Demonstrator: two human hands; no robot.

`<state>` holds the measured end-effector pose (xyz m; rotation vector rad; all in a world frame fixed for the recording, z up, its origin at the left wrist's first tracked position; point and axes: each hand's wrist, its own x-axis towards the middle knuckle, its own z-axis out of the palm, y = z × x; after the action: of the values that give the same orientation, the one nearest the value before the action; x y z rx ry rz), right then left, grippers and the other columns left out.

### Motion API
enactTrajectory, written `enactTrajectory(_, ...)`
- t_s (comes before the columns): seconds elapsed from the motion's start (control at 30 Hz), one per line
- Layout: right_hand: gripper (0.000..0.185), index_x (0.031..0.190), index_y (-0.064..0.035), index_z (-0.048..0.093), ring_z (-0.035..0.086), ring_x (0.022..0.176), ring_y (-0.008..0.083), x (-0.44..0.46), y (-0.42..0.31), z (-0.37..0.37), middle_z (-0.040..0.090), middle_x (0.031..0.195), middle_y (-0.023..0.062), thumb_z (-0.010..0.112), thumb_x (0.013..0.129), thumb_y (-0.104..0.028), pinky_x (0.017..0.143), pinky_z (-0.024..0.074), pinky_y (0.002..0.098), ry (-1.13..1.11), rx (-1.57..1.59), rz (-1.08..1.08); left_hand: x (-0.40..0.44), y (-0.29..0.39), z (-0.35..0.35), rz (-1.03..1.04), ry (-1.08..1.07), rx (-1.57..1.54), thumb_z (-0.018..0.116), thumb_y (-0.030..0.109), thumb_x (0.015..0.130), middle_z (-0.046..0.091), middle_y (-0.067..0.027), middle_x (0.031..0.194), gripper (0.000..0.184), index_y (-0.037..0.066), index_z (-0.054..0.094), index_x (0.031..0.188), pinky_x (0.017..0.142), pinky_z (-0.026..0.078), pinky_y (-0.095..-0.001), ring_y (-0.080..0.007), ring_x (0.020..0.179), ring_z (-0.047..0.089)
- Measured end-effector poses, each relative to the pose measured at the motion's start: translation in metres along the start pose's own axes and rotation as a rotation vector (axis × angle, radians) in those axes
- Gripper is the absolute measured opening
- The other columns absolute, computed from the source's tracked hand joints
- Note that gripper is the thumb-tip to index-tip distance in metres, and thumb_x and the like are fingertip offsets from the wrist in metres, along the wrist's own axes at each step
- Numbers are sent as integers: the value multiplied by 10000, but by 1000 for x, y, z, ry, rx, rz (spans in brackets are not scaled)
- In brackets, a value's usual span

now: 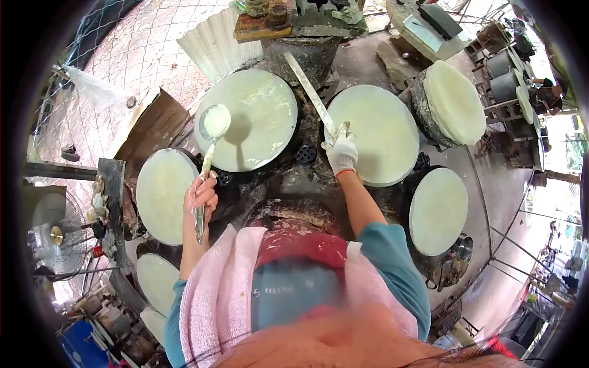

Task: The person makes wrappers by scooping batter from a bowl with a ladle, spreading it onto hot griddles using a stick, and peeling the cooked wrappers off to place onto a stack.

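Note:
My left hand [202,195] is closed round the handle of a long ladle [216,121]. The ladle's bowl, coated with pale batter, is over the left edge of a large round griddle [257,122], where a dark shadow falls. A white glove with a red cuff covers my right hand [341,150], which grips the near end of a long flat batter-smeared stick [311,95]. That hand is at the left edge of a second round griddle [377,135], covered in a pale yellowish layer. The stick slants up and left between both griddles.
More pale discs stand at the left [165,196] and right [438,211]. A thick pale round slab [454,103] lies upper right. A fan [56,235] stands far left, near a cardboard piece [147,135]. Behind the griddles is a cluttered stand [307,30].

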<state>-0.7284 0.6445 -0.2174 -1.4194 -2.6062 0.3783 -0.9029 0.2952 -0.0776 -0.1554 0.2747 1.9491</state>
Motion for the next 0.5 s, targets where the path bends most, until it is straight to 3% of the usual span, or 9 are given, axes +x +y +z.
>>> enactTrajectory(0.03, 879, 1414, -62, 333, 609, 875, 321, 6, 7, 8, 567, 992, 174, 740, 726, -427, 714, 526, 394, -1, -5, -8, -2, -6, 3, 18, 12, -8, 292, 172, 1026, 422, -14, 674, 320, -109, 407, 1126, 427, 238, -230, -44, 373, 371)
enactTrajectory(0.07, 719, 1382, -67, 390, 617, 860, 327, 12, 16, 16, 606, 958, 174, 660, 795, -384, 711, 518, 421, -22, 13, -8, -4, -10, 6, 48, 68, 38, 302, 177, 1026, 410, -1, 653, 314, -98, 427, 1111, 412, 231, -225, -42, 363, 362)
enactTrajectory(0.17, 625, 1371, -97, 432, 637, 779, 344, 30, 29, -12, 649, 888, 191, 617, 807, -293, 710, 503, 460, -73, -51, -20, -4, -15, 9, 85, 160, 168, 313, 179, 1025, 392, 17, 626, 303, -85, 448, 1088, 394, 230, -215, -34, 350, 347)
enactTrajectory(0.2, 452, 1266, -102, 510, 637, 797, 351, 37, 32, -35, 666, 892, 171, 492, 853, -287, 730, 501, 455, -78, -54, -36, -3, -16, 10, 108, 229, 210, 332, 185, 1022, 380, 34, 609, 287, -64, 466, 1072, 381, 237, -206, -26, 339, 333)
enactTrajectory(0.33, 361, 1151, -107, 588, 633, 859, 374, 91, 49, -135, 664, 906, 194, 549, 810, -218, 779, 491, 456, -38, -33, -116, 12, -7, 4, 82, 254, 328, 388, 219, 1006, 330, 57, 586, 256, -12, 499, 1021, 389, 254, -214, -35, 338, 292)
enactTrajectory(0.4, 327, 1099, -136, 628, 630, 908, 356, 130, 70, -175, 666, 977, 166, 610, 782, -209, 815, 491, 438, 56, -9, -231, 22, -5, -4, 54, 244, 358, 407, 233, 1002, 334, 57, 570, 258, -5, 507, 1004, 376, 247, -218, -39, 333, 291)
enactTrajectory(0.5, 462, 1158, -132, 627, 634, 971, 321, 196, 93, -241, 660, 1055, 163, 708, 706, -186, 850, 491, 399, -69, -84, -182, 31, -17, 1, 65, 279, 383, 419, 236, 999, 334, 58, 557, 253, 1, 511, 985, 368, 240, -219, -39, 328, 286)
